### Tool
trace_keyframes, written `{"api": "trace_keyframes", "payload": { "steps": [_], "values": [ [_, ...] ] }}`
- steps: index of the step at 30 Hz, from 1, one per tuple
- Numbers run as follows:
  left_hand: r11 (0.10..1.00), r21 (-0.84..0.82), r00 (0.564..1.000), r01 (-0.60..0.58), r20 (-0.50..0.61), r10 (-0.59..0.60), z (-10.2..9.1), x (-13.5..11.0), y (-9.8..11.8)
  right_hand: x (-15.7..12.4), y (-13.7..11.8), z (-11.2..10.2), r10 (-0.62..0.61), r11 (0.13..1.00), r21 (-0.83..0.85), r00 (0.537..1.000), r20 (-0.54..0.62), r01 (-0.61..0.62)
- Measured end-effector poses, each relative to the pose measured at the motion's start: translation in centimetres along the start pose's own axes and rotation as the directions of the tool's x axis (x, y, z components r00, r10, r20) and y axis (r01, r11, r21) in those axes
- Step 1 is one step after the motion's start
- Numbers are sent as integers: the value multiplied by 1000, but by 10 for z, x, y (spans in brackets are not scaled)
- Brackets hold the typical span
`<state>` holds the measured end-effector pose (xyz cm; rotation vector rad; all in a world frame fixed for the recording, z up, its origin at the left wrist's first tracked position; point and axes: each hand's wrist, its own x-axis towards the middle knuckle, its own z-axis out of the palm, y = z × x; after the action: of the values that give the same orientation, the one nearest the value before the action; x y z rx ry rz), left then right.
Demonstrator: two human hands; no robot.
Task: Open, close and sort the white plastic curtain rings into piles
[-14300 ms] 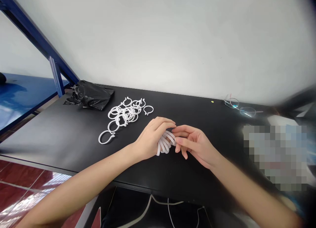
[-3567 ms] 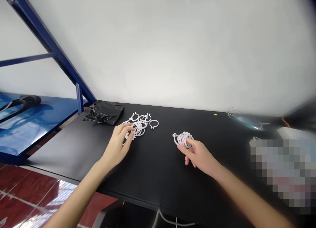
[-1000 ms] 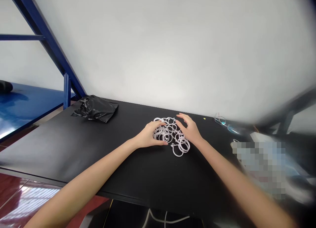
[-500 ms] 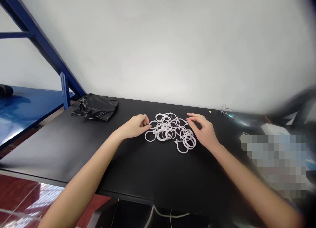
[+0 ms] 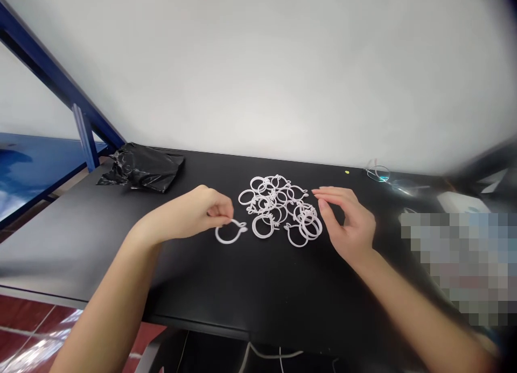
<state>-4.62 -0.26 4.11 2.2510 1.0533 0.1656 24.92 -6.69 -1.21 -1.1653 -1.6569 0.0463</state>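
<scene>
A heap of white plastic curtain rings (image 5: 278,201), each with a small eyelet, lies on the black table (image 5: 226,292). Just left of the heap, my left hand (image 5: 210,209) pinches one white curtain ring (image 5: 228,241) between thumb and fingers; its eyelet end points right. My right hand (image 5: 347,217) is at the heap's right side, thumb and fingers apart in a curve, holding nothing that I can see. Several rings in the heap overlap, so some are partly hidden.
A crumpled black plastic bag (image 5: 143,166) lies at the back left. Glasses (image 5: 379,174) rest near the wall at the back right, beside a white box (image 5: 460,202). A blue metal frame (image 5: 84,131) stands on the left. Cables (image 5: 274,356) hang below the table's front edge.
My left hand has taken hold of a curtain ring and moved left and slightly down, away from the heap. Some rings in the heap have shifted. My right hand has stayed beside the heap.
</scene>
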Motion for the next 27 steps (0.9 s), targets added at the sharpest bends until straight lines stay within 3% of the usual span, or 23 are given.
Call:
{"api": "trace_keyframes", "payload": {
  "steps": [2,4,5,11,14,17,20,23,27],
  "values": [
    [988,-132,990,-80,-129,63,7,2,16,-4,-15,-2,11,996,87,988,155,-25],
    [960,-230,966,-159,-239,103,18,7,31,-10,-31,-4,-24,977,210,942,334,-50],
    [944,-268,957,-194,-262,123,23,9,36,-13,-37,-4,-36,962,263,928,370,-68],
    [845,-425,943,-326,-204,262,38,12,45,-21,-53,1,-67,905,423,966,250,-47],
    [818,-432,917,-380,-292,272,44,12,47,-21,-54,1,-62,916,402,980,189,-19],
    [793,-302,821,-529,-420,387,59,14,52,-26,-56,1,-90,936,348,991,98,50],
    [771,-128,723,-624,-467,508,79,17,56,-31,-57,2,-109,945,318,989,96,73],
    [768,-46,673,-639,-517,529,92,18,55,-32,-60,4,-111,932,355,988,110,66],
    [724,-35,621,-689,-544,564,95,19,53,-30,-64,7,-114,898,437,989,97,61]
  ]
}}
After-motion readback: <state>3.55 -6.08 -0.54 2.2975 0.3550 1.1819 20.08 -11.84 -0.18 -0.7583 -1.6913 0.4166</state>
